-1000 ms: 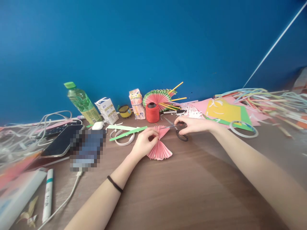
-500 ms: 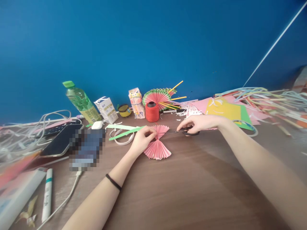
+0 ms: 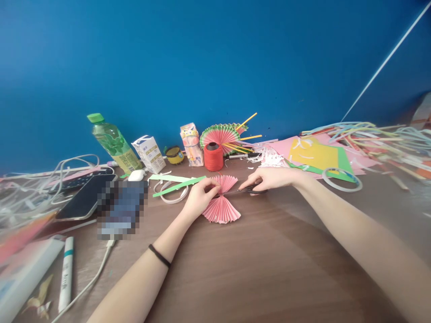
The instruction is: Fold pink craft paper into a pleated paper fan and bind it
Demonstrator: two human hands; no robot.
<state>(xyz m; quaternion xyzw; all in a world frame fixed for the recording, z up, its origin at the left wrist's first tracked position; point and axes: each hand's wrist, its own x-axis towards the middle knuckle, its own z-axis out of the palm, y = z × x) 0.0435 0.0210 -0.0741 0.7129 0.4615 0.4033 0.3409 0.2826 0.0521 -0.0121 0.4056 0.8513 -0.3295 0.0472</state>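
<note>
A pink pleated paper (image 3: 221,210), drawn in at its middle into a bow shape, lies on the table. My left hand (image 3: 204,193) is closed in a pinch over its upper left side; whatever lies between the fingertips is too small to make out. From the right, my right hand (image 3: 261,180) grips a pair of dark-handled scissors (image 3: 251,190). Their blades reach across the narrow middle of the paper, close to my left fingertips. Behind the paper stands a spool of red thread (image 3: 213,159).
Along the blue wall are a green-capped bottle (image 3: 114,143), a white carton (image 3: 149,154), a pink carton (image 3: 192,146) and a green-edged pleated fan (image 3: 220,134). Tape rolls (image 3: 342,186), coloured paper sheets (image 3: 313,154) and paper strips lie to the right. Phones (image 3: 85,197) and a marker (image 3: 66,273) lie left.
My right hand has moved left and slightly down with the scissors, bringing the blades to the middle of the pink paper. My left hand has stayed almost still.
</note>
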